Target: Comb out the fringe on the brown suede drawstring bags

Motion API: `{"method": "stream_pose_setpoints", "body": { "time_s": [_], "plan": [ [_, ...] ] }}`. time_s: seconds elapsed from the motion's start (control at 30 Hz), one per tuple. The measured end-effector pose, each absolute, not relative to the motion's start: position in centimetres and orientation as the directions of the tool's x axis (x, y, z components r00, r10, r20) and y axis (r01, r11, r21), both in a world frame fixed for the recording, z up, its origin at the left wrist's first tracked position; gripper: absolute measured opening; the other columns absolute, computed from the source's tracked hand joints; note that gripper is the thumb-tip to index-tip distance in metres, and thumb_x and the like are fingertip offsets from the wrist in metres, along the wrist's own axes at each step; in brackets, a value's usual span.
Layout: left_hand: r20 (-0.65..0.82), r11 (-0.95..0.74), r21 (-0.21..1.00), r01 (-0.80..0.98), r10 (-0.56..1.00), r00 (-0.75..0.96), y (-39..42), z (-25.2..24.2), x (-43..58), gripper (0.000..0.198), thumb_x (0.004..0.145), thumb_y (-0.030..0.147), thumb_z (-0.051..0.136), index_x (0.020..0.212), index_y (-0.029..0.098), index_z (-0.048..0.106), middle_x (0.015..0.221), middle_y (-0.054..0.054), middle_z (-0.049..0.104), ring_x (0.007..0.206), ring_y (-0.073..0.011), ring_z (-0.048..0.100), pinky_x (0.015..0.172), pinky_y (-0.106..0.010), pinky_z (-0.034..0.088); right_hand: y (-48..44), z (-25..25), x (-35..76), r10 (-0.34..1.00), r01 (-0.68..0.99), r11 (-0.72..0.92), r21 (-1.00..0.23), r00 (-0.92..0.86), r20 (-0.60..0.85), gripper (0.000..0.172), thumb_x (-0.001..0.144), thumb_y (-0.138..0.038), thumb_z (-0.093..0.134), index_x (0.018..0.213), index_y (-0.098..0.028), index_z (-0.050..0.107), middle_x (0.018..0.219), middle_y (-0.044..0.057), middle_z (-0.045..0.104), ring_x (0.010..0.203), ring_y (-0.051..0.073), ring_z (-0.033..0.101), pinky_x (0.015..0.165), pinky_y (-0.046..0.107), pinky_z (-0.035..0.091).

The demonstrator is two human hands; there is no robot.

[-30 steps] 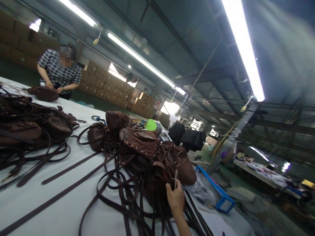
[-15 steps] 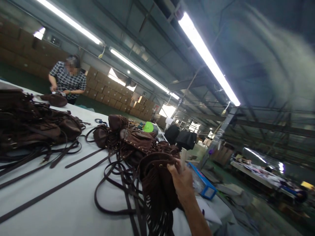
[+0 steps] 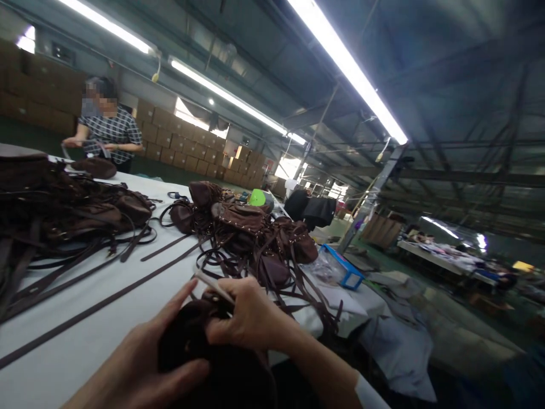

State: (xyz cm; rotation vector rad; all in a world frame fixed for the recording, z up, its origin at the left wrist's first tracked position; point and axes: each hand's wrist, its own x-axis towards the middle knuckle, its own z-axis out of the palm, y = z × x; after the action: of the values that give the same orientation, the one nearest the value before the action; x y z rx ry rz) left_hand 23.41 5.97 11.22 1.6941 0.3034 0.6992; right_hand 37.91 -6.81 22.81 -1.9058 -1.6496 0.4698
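Observation:
Close in front of me is a dark brown bag [image 3: 221,369], its lower part running out of the frame. My left hand [image 3: 149,346] grips its left side, with thumb and index finger on either side of the opening. At the bag's upper edge my right hand [image 3: 251,318] is closed around a thin pale strip [image 3: 215,286] and also pinches the bag. Whether the strip is a tool or a piece of material I cannot tell. Just beyond my hands lies a heap of similar brown bags [image 3: 242,224] with metal eyelets and trailing straps.
Another pile of brown bags [image 3: 80,210] covers the left of the white table [image 3: 63,363], with long straps lying across it. Across the table stands a person in a checked shirt [image 3: 110,133], handling a strap. A blue-edged box [image 3: 347,270] sits at the right edge.
My right hand has brought the brown bag and pale strip from the heap towards me. My left hand has come into view and taken hold of the bag. The other person's hands have lifted.

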Motion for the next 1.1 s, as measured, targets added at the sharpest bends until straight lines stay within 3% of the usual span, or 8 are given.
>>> {"method": "stream_pose_setpoints", "body": {
  "time_s": [0.13, 0.23, 0.37, 0.47, 0.57, 0.67, 0.83, 1.1],
  "plan": [
    [0.205, -0.172, 0.977, -0.130, 0.549, 0.810, 6.2, 10.6, 24.5, 0.031, 0.074, 0.044, 0.068, 0.090, 0.018, 0.068, 0.083, -0.003, 0.072, 0.084, -0.0272, 0.065, 0.068, -0.028, 0.051, -4.1, 20.0, 37.9, 0.979, 0.790, -0.009, -0.613, 0.133, 0.157, 0.025, 0.071, -0.033, 0.073, 0.089, -0.020, 0.062, 0.072, -0.006, 0.056, 0.063, 0.010, 0.049, 0.054, 0.019, 0.034],
    [0.042, 0.047, 0.994, -0.094, 0.640, 0.767, 8.3, 9.8, 23.9, 0.034, 0.075, 0.045, 0.070, 0.092, 0.016, 0.066, 0.083, -0.004, 0.072, 0.081, -0.0244, 0.066, 0.067, -0.028, 0.052, -3.0, 18.6, 39.5, 0.920, 0.740, 0.003, -0.672, 0.262, 0.293, 0.039, 0.083, -0.048, 0.061, 0.109, -0.021, 0.052, 0.085, -0.001, 0.058, 0.064, 0.011, 0.050, 0.057, 0.021, 0.038],
    [-0.190, 0.401, 0.892, -0.206, 0.748, 0.636, 12.0, 8.1, 23.3, 0.036, 0.070, 0.036, 0.077, 0.096, 0.014, 0.064, 0.079, -0.007, 0.073, 0.071, -0.0238, 0.068, 0.062, -0.031, 0.055, -3.1, 16.2, 41.5, 0.885, 0.629, -0.025, -0.777, 0.375, 0.276, 0.030, 0.095, -0.050, 0.033, 0.094, -0.022, 0.042, 0.072, -0.004, 0.053, 0.049, 0.009, 0.046, 0.046, 0.021, 0.035],
    [-0.213, 0.429, 0.863, -0.266, 0.787, 0.579, 14.6, 6.6, 23.3, 0.033, 0.070, 0.031, 0.077, 0.095, 0.014, 0.063, 0.077, -0.008, 0.073, 0.068, -0.0225, 0.069, 0.063, -0.031, 0.056, -4.0, 13.3, 42.0, 0.914, 0.512, -0.087, -0.855, 0.382, 0.135, 0.031, 0.096, -0.052, 0.028, 0.087, -0.024, 0.037, 0.065, -0.006, 0.050, 0.037, 0.008, 0.040, 0.037, 0.019, 0.030],
    [-0.218, 0.433, 0.854, -0.287, 0.801, 0.557, 16.2, 5.5, 23.6, 0.032, 0.069, 0.029, 0.077, 0.094, 0.014, 0.063, 0.078, -0.008, 0.073, 0.066, -0.0219, 0.069, 0.062, -0.031, 0.056, -4.6, 10.6, 42.1, 0.945, 0.540, -0.133, -0.831, 0.321, 0.058, 0.031, 0.095, -0.051, 0.034, 0.085, -0.023, 0.042, 0.061, -0.006, 0.049, 0.043, 0.011, 0.047, 0.038, 0.020, 0.036],
    [-0.212, 0.420, 0.867, -0.269, 0.799, 0.563, 16.8, 5.4, 23.9, 0.034, 0.068, 0.033, 0.078, 0.093, 0.013, 0.064, 0.081, -0.010, 0.073, 0.067, -0.0219, 0.069, 0.061, -0.031, 0.055, -4.4, 9.3, 41.9, 0.974, 0.697, -0.057, -0.715, 0.197, 0.115, 0.025, 0.095, -0.040, 0.041, 0.085, -0.020, 0.053, 0.063, -0.003, 0.053, 0.055, 0.013, 0.054, 0.050, 0.022, 0.042],
    [-0.119, 0.314, 0.932, -0.183, 0.739, 0.663, 16.0, 8.0, 25.3, 0.038, 0.066, 0.040, 0.079, 0.088, 0.011, 0.068, 0.077, -0.008, 0.073, 0.063, -0.0206, 0.066, 0.058, -0.029, 0.051, -2.7, 11.5, 41.1, 0.947, 0.852, 0.191, -0.488, -0.029, 0.320, 0.026, 0.096, -0.026, 0.040, 0.115, -0.022, 0.057, 0.078, 0.001, 0.061, 0.068, 0.014, 0.058, 0.060, 0.023, 0.044],
    [0.038, 0.069, 0.992, -0.101, 0.607, 0.794, 13.7, 13.1, 28.4, 0.026, 0.060, 0.032, 0.080, 0.074, 0.012, 0.069, 0.060, 0.002, 0.064, 0.054, -0.0121, 0.052, 0.053, -0.023, 0.037, -0.5, 14.9, 41.1, 0.844, 0.925, 0.338, 0.173, -0.379, 0.379, 0.038, 0.093, -0.010, 0.041, 0.126, -0.020, 0.056, 0.069, 0.000, 0.056, 0.058, 0.014, 0.050, 0.053, 0.026, 0.034]
  ]
}}
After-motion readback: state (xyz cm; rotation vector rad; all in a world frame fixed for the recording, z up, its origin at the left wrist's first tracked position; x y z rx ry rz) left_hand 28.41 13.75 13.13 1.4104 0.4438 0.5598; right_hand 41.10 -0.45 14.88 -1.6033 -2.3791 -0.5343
